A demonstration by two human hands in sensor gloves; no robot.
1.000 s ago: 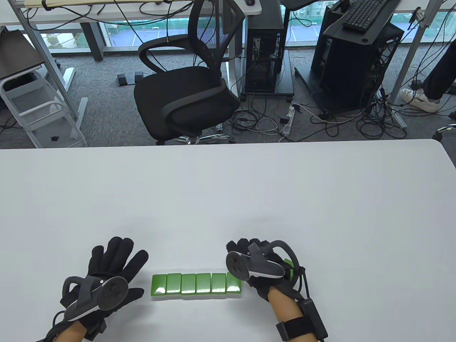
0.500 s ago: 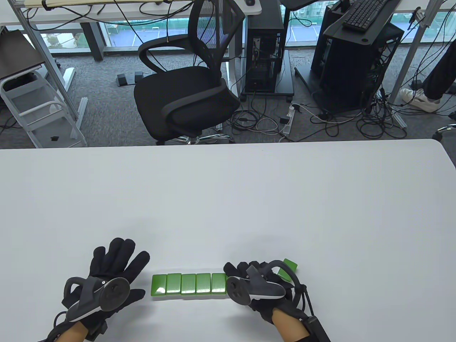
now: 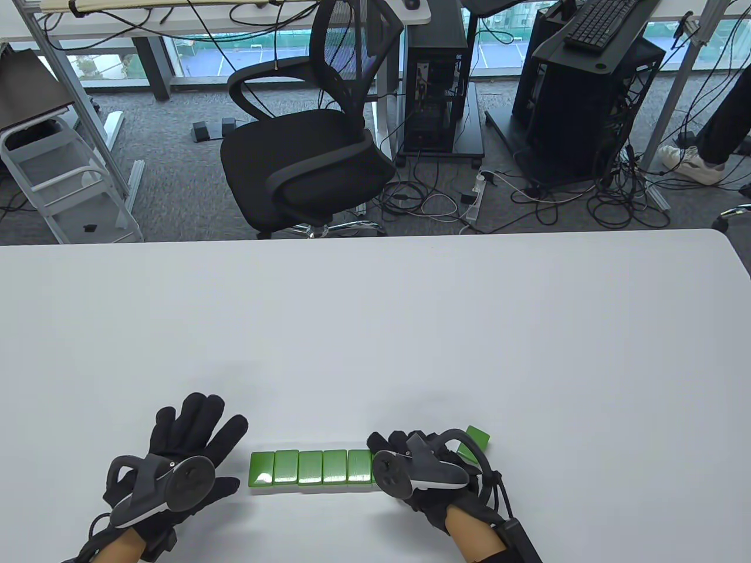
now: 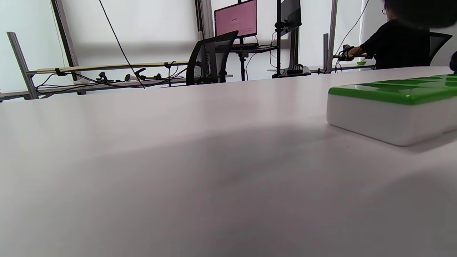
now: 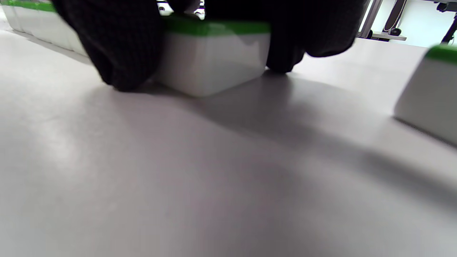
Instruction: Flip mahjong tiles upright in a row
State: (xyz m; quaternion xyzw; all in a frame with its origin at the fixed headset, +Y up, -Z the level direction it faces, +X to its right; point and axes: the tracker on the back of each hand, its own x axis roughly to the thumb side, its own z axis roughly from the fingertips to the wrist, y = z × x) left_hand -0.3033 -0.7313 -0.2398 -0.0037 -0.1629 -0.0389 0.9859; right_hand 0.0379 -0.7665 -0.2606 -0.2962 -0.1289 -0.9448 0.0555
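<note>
Near the table's (image 3: 375,305) near edge, the right hand (image 3: 425,469) pinches the row's (image 3: 311,467) right-end tile (image 5: 210,53), likely to tip it upright, while the left hand (image 3: 176,463) rests spread flat beside the other end.

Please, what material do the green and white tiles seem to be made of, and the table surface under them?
The tiles look like hard, glossy plastic: a green back layer on a white body, with bright highlights on the green. It could also be acrylic or resin; the look leaves this open. The table looks like smooth white laminate with a soft sheen, since it shows only faint reflections.
</note>
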